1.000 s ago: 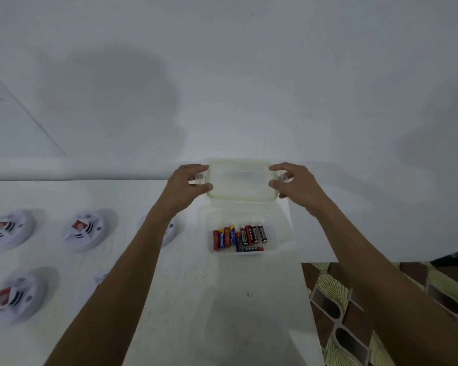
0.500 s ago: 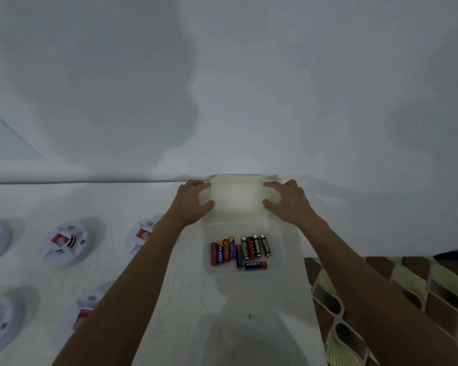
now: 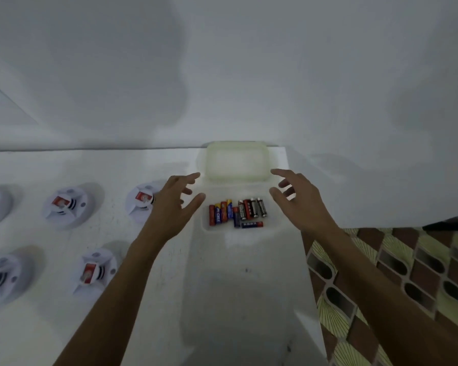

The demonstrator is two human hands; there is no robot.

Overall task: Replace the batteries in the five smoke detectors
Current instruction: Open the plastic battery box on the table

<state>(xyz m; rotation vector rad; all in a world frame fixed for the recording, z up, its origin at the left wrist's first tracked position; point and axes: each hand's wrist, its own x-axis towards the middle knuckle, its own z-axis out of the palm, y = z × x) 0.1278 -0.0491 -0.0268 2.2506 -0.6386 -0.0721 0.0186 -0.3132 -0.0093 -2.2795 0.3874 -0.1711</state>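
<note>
A white table [image 3: 222, 286] stands against a plain white wall [image 3: 249, 75]. Past its right edge lies a floor of brown and yellow-green patterned tiles [image 3: 381, 273].

Five round white smoke detectors [image 3: 64, 207] sit on the left part of the table, three in the far row and two in the near row. The leftmost one in each row is cut off by the frame. Each shows a red-labelled patch on top.

A clear plastic container [image 3: 205, 228] sits on the table between the hands. Its translucent lid [image 3: 237, 161] lies just beyond it, at the far edge by the wall.

Inside the container are what look like ten AA batteries [image 3: 238, 211], though the blur makes the count unsure. Nine lie side by side in a row, long axes running near to far. The tenth lies crosswise, left to right, at the near end of the row.

The left hand [image 3: 177, 207] hovers just left of the container, fingers spread apart and holding nothing. The right hand [image 3: 299, 199] hovers just right of it, fingers likewise spread and empty.
</note>
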